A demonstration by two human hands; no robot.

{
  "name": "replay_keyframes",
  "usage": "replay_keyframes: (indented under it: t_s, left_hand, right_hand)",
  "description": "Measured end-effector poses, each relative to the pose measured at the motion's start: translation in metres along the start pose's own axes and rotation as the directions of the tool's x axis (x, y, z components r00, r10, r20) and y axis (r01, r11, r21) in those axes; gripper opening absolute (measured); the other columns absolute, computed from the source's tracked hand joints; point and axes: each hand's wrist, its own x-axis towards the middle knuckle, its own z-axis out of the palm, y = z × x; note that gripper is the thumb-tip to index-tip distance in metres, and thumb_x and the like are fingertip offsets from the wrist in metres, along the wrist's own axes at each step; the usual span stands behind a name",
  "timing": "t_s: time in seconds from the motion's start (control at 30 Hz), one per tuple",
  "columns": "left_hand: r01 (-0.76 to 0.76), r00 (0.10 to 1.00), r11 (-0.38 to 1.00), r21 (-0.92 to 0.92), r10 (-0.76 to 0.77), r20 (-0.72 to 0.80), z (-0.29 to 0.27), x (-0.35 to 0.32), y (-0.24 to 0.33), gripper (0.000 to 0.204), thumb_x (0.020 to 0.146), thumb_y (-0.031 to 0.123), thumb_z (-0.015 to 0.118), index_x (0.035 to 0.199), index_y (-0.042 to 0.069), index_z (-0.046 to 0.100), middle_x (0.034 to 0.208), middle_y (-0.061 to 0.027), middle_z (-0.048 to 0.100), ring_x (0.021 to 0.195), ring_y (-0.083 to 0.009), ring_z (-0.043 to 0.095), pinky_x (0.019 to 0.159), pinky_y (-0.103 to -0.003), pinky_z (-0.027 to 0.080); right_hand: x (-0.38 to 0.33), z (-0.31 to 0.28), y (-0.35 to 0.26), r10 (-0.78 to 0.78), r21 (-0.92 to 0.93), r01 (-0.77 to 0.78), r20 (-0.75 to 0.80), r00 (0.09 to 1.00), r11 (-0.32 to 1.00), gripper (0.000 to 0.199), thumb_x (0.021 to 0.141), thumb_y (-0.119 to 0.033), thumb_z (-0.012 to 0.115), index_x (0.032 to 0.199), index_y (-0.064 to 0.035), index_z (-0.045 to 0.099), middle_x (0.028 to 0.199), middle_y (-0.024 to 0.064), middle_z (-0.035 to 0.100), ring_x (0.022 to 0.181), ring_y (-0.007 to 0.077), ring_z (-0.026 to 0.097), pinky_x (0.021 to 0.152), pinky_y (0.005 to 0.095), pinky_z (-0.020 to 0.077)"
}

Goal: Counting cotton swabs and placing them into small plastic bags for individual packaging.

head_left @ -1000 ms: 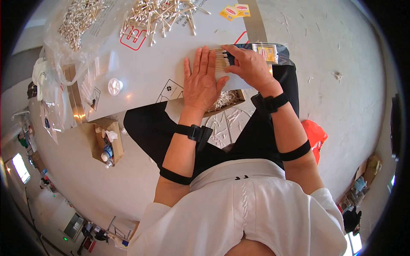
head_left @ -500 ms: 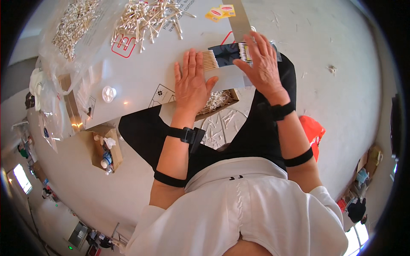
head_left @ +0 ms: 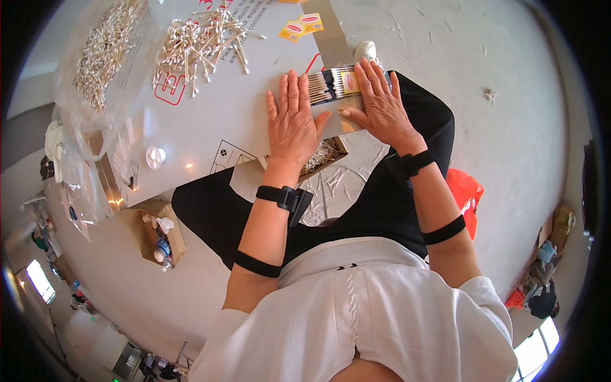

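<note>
A dark flat pack (head_left: 332, 86) holding a row of cotton swabs lies at the near right corner of the white table (head_left: 210, 121). My right hand (head_left: 382, 105) rests flat on the pack's right end, fingers spread and thumb on a beige card below it. My left hand (head_left: 293, 121) lies palm down on the table, fingertips at the pack's left end, thumb pointing toward the right thumb. Both wrists wear black bands.
A loose heap of cotton swabs (head_left: 197, 41) lies further back, with more in a clear plastic bag (head_left: 102, 54). Two yellow packets (head_left: 302, 27), a white cap (head_left: 154, 157), an open box of swabs (head_left: 324, 156) under the table edge, a floor carton (head_left: 159, 232), an orange bag (head_left: 464, 194).
My right hand went from gripping the swab pack to lying flat on it. My left hand stayed palm down beside it, now with its fingertips at the pack's left end.
</note>
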Motion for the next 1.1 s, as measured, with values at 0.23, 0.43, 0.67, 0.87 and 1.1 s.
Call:
replay_keyframes:
  t_s: [0.23,0.43,0.67,0.87,1.1]
  left_hand:
    - [-0.033,0.999,0.998,-0.048,0.032,-0.019,0.011,0.012,0.019,0.082,0.09,0.045,0.059,0.151,0.002,0.025,0.158,-0.0164,0.023,0.148,-0.0297,0.019,0.118,-0.051,0.014]
    - [-0.046,0.999,0.997,-0.065,0.047,0.002,0.013,0.021,0.035,0.079,0.089,0.038,0.06,0.15,0.0,0.027,0.157,-0.019,0.023,0.147,-0.0322,0.02,0.117,-0.053,0.015]
    - [-0.064,0.993,0.96,-0.273,0.035,-0.113,0.018,0.019,0.023,0.073,0.095,0.035,0.055,0.15,-0.002,0.026,0.158,-0.0209,0.021,0.148,-0.0333,0.017,0.118,-0.049,0.016]
    - [-0.09,0.94,0.392,-0.915,-0.271,-0.209,0.014,0.038,0.025,0.065,0.103,0.034,0.043,0.151,-0.003,0.019,0.158,-0.0192,0.019,0.147,-0.0311,0.02,0.119,-0.042,0.016]
    - [-0.128,0.921,0.142,-0.982,-0.351,-0.17,0.024,0.047,0.035,0.069,0.103,0.041,0.042,0.147,-0.008,0.022,0.155,-0.0199,0.024,0.145,-0.0308,0.023,0.12,-0.044,0.015]
  right_hand:
    - [0.001,-0.002,0.004,-0.028,0.0,0.028,0.018,0.999,1.0,0.09,0.089,-0.068,0.045,0.152,-0.0061,0.026,0.158,0.0117,0.026,0.147,0.0293,0.02,0.119,0.05,0.007]
    - [0.001,-0.002,0.007,-0.026,0.098,0.024,0.015,1.0,0.995,0.089,0.09,-0.068,0.043,0.152,-0.0063,0.026,0.158,0.0122,0.026,0.148,0.0301,0.019,0.119,0.0508,0.0089]
    - [0.005,-0.002,0.005,0.018,0.111,-0.008,-0.093,0.995,0.994,0.075,0.096,-0.05,0.052,0.151,-0.0057,0.027,0.154,0.0145,0.033,0.142,0.03,0.032,0.116,0.048,0.0213]
    - [0.014,0.034,0.028,0.654,0.759,0.179,0.385,0.651,-0.625,0.039,0.096,-0.025,0.061,0.127,-0.0021,0.058,0.118,0.0079,0.065,0.111,0.0217,0.06,0.101,0.0381,0.0447]
    - [0.039,0.028,-0.005,0.593,0.798,0.008,0.442,0.674,-0.603,0.034,0.094,-0.021,0.066,0.118,0.0023,0.062,0.105,0.0088,0.066,0.094,0.0211,0.063,0.087,0.0381,0.0531]
